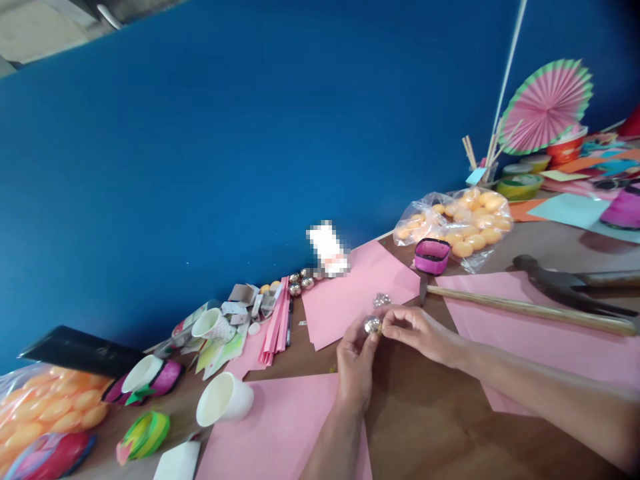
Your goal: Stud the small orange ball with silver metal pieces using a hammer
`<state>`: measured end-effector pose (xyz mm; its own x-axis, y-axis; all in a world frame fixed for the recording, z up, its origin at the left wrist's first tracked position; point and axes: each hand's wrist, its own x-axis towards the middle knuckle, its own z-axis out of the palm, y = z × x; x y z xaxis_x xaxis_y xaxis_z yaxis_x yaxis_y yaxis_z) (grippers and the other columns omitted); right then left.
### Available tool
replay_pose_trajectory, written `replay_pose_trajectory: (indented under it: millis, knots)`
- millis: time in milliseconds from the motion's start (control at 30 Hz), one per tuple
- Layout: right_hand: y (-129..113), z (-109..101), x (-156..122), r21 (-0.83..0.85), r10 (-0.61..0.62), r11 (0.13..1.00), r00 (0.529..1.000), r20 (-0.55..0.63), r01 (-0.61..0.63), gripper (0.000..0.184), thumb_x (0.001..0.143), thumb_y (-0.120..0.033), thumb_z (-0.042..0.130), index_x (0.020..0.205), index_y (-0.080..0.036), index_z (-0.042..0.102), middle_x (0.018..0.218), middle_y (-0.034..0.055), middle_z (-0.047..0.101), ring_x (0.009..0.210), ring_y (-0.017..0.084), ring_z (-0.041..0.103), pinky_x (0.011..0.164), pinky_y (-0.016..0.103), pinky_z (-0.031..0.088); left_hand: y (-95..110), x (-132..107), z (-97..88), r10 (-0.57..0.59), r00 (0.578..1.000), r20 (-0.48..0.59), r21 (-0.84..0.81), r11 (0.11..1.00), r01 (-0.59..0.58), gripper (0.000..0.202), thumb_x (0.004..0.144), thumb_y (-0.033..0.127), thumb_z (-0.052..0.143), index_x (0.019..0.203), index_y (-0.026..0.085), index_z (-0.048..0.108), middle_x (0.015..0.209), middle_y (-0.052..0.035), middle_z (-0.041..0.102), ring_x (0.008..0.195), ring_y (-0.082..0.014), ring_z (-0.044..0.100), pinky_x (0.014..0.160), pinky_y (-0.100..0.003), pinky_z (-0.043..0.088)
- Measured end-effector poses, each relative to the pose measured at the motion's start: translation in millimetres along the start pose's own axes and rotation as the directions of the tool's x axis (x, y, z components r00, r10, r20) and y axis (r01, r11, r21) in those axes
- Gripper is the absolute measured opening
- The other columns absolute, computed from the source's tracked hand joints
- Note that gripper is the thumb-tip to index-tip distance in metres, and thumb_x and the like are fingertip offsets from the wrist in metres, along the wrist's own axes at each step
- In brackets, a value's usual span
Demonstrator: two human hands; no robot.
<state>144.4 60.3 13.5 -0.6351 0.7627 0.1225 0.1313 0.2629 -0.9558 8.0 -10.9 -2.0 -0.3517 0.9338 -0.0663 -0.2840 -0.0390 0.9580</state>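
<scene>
My left hand point(356, 363) pinches a small shiny silver ball point(372, 325) between thumb and fingertips above the wooden table point(425, 413). My right hand point(417, 331) reaches in from the right, its fingertips closed on the same ball. Just behind the hands, another silvery, crumpled piece point(382, 300) lies on a pink paper sheet point(350, 293). Several more silver balls point(301, 282) sit by the blue wall.
Pink paper sheets point(285, 427) cover the table. A long wooden-handled tool point(525, 309) and a dark hammer point(565, 283) lie to the right. A bag of orange balls point(463, 223), a magenta container point(432, 256), white paper cups point(225, 399) and a pink paper fan point(546, 105) stand around.
</scene>
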Motion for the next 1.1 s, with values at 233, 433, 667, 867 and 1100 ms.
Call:
replay_pose_trajectory:
  millis: [233,433,667,867,1100]
  knots:
    - [0.5,0.4,-0.2,0.054,0.009,0.999,1.000,0.009,-0.009,0.018,0.078,-0.033,0.054,0.070,-0.018,0.057,0.109,0.0045,0.059,0.099,0.021,0.054,0.086,0.032,0.037,-7.0,2.3,-3.9,0.045,0.996,0.078,-0.027,0.999,-0.043,0.045,0.071,0.024,0.062,0.115,0.020,0.054,0.113,-0.0081,0.061,0.107,-0.0234,0.053,0.097,-0.040,0.034]
    - [-0.6,2.5,-0.7,0.140,0.059,0.988,0.998,0.009,-0.059,0.018,0.076,-0.034,0.056,0.070,-0.017,0.057,0.100,0.0039,0.061,0.092,0.019,0.055,0.081,0.031,0.040,-4.8,0.5,-3.5,0.070,0.994,0.089,0.034,0.997,-0.073,0.042,0.074,0.021,0.058,0.116,0.019,0.054,0.113,-0.0069,0.061,0.109,-0.0226,0.052,0.098,-0.039,0.034]
    - [5.9,5.6,-0.3,0.230,0.114,0.968,0.993,-0.036,-0.103,0.019,0.072,-0.035,0.061,0.071,-0.016,0.056,0.082,0.0024,0.062,0.081,0.017,0.056,0.075,0.030,0.041,-3.6,-0.3,-1.0,0.066,0.993,0.103,0.068,0.995,-0.073,0.043,0.075,0.021,0.056,0.118,0.019,0.052,0.113,-0.0076,0.061,0.108,-0.0234,0.052,0.095,-0.040,0.036]
    - [4.3,6.6,1.7,0.318,0.074,0.946,0.997,-0.019,-0.064,0.017,0.071,-0.032,0.062,0.074,-0.018,0.053,0.082,0.0013,0.060,0.083,0.017,0.055,0.077,0.030,0.042,-2.2,-0.9,1.2,0.104,0.990,0.095,0.124,0.986,-0.115,0.042,0.075,0.021,0.055,0.117,0.019,0.053,0.112,-0.0073,0.061,0.107,-0.0229,0.053,0.096,-0.040,0.036]
    - [2.5,5.6,0.8,0.245,0.099,0.966,0.994,-0.042,-0.086,0.018,0.072,-0.035,0.061,0.072,-0.017,0.058,0.092,0.0050,0.063,0.093,0.021,0.056,0.086,0.035,0.039,-1.6,-1.4,1.7,0.107,0.992,0.072,0.143,0.983,-0.116,0.041,0.077,0.022,0.054,0.118,0.019,0.052,0.113,-0.0071,0.061,0.107,-0.0224,0.053,0.096,-0.039,0.036]
